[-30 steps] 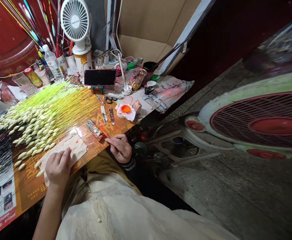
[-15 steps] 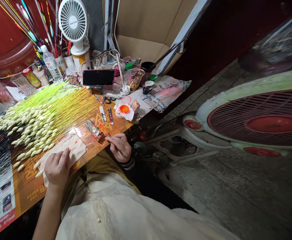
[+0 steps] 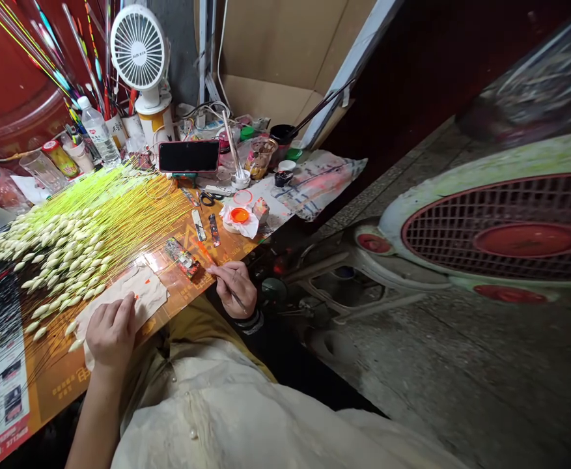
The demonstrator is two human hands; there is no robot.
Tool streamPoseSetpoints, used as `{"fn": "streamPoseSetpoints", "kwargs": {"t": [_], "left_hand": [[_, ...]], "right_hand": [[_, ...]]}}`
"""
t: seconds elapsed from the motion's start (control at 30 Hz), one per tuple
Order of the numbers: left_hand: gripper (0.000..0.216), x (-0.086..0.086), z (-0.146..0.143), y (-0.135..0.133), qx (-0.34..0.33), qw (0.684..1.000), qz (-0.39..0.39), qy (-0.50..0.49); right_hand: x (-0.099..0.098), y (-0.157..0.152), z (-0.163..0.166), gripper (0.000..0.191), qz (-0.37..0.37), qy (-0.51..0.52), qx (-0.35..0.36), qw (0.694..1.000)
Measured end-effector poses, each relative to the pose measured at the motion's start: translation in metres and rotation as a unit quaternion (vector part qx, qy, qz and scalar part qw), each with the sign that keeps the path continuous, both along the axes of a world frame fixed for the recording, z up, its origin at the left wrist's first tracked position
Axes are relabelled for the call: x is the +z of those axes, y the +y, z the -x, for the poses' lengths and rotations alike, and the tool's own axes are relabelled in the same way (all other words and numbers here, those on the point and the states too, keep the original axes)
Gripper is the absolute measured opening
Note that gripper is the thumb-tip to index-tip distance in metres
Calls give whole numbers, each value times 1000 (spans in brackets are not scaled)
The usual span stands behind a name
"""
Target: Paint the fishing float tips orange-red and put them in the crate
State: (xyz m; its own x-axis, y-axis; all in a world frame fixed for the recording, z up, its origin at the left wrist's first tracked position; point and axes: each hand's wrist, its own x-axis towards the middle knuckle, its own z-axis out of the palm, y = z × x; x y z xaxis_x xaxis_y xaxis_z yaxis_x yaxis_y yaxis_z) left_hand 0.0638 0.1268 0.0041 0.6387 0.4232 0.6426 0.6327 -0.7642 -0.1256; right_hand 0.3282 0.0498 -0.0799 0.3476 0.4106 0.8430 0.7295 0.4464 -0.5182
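My right hand (image 3: 236,290) is shut on a thin paintbrush (image 3: 221,281), whose tip points at the orange-marked edge of the mat. My left hand (image 3: 112,332) lies curled on a crumpled beige cloth (image 3: 129,303) flecked with orange, and its fingers hide whatever may be under them. Beside that hand, a large bundle of fishing floats (image 3: 70,251) fans across the table, with cream bodies and neon yellow stems. Close to my right hand is a small patterned, paint-stained block (image 3: 181,257).
An orange paint lid on white tissue (image 3: 239,216), scissors (image 3: 207,198) and a phone on a stand (image 3: 188,156) crowd the table's far side. Behind them stand a small white fan (image 3: 137,52) and a water bottle (image 3: 98,133). A large floor fan (image 3: 500,238) stands on concrete at right.
The whole scene has drifted slightly left and upward in view as my head moved. Both hands stay in nearly the same places on the table.
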Motion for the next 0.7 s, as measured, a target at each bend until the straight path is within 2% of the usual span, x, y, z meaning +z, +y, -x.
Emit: {"fn": "streamPoseSetpoints", "kwargs": {"t": [0.37,0.57,0.7], "left_hand": [[27,-2,0,0,-1,1000,2,-2],[26,-3,0,-3,7,1000,17,0],[25,-3,0,-4,10,1000,15,-2]], "right_hand": [[7,-7,1,46,-3,9,-10,1000],[6,-12,12,49,-28,-35,61,997],[2,-11,20,51,-15,-61,78,995]]}}
